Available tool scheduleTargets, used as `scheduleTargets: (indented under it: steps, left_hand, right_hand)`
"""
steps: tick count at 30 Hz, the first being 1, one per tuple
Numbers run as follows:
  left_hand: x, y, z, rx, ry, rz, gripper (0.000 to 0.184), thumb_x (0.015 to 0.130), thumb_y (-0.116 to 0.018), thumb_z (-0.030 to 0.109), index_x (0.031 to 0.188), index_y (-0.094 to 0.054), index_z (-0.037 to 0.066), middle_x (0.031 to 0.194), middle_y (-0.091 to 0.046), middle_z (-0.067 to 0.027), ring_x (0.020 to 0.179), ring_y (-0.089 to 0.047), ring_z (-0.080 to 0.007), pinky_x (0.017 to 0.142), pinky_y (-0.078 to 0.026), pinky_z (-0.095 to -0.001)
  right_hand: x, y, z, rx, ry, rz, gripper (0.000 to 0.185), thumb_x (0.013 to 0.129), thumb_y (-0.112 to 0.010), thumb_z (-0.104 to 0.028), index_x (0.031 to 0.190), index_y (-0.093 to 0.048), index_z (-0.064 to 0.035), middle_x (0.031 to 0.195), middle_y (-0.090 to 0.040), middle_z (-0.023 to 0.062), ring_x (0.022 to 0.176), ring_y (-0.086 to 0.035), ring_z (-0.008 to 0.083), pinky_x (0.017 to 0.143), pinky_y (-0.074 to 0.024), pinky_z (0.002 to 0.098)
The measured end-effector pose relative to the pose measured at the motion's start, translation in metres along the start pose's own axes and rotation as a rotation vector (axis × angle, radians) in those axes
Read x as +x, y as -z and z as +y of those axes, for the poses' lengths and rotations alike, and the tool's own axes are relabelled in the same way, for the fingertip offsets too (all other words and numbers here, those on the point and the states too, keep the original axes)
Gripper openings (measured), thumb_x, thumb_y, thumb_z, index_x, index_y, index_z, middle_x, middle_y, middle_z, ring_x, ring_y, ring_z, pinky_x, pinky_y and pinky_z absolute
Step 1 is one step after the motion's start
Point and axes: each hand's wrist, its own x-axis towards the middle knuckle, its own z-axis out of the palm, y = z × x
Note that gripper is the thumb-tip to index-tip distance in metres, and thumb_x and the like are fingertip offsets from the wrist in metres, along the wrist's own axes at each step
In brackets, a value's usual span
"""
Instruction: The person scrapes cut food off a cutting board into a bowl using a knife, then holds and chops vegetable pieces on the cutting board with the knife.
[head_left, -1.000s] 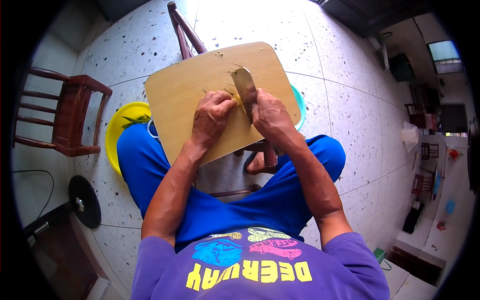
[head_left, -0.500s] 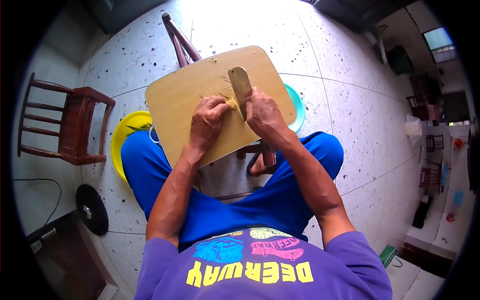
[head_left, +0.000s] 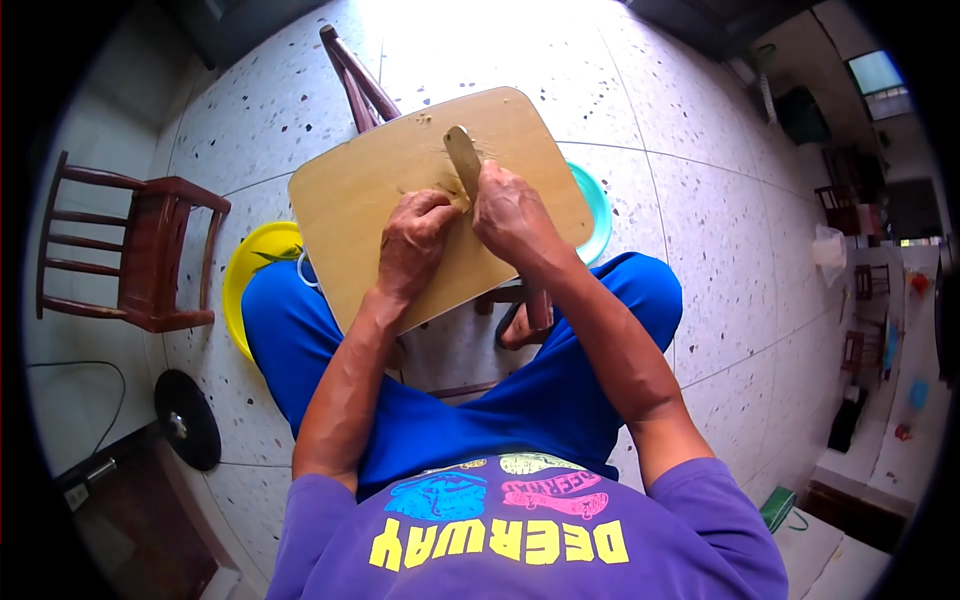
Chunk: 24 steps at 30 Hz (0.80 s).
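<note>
A wooden cutting board point(head_left: 350, 230) lies in front of me, with thin shreds scattered around its middle. My right hand point(head_left: 508, 208) is closed on a cleaver point(head_left: 462, 158), whose blade points away from me and stands rather edge-on. Just left of the blade, my left hand point(head_left: 415, 235) rests on the board with its fingers pressed together on a small yellowish piece, mostly hidden under the fingertips and the blade.
A yellow basin point(head_left: 238, 290) with green leaves stands left of the board, and a turquoise basin point(head_left: 600, 215) is partly under its right side. A wooden chair point(head_left: 150, 250) is at the left. A black disc point(head_left: 187, 420) lies near the lower left wall.
The cleaver and my right hand have moved left toward my left hand, and the blade has turned more edge-on. The yellowish piece is now more covered. My left hand has barely moved.
</note>
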Motion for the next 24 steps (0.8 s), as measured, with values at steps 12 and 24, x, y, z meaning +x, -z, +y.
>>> scheduleTargets:
  steps: [12,24]
  left_hand:
    - [-0.002,0.000,-0.003,-0.028,-0.007,0.019,0.015,0.088,-0.075,0.000,0.102,-0.079,0.002,0.108,-0.076,-0.0135,0.103,-0.072,-0.0337,0.091,-0.059,-0.0409]
    - [-0.001,0.002,-0.002,-0.010,-0.004,-0.001,0.016,0.089,-0.069,0.000,0.100,-0.080,0.003,0.107,-0.076,-0.0140,0.104,-0.072,-0.0347,0.091,-0.059,-0.0423]
  right_hand:
    - [-0.022,0.002,0.013,0.009,0.075,0.048,0.011,0.095,-0.053,-0.002,0.103,-0.054,0.0058,0.097,-0.065,0.0333,0.095,-0.067,0.0514,0.083,-0.0535,0.0581]
    - [0.016,-0.008,0.004,-0.038,-0.050,0.003,0.020,0.094,-0.057,-0.006,0.109,-0.059,0.0071,0.102,-0.071,0.0343,0.101,-0.070,0.0534,0.089,-0.0572,0.0574]
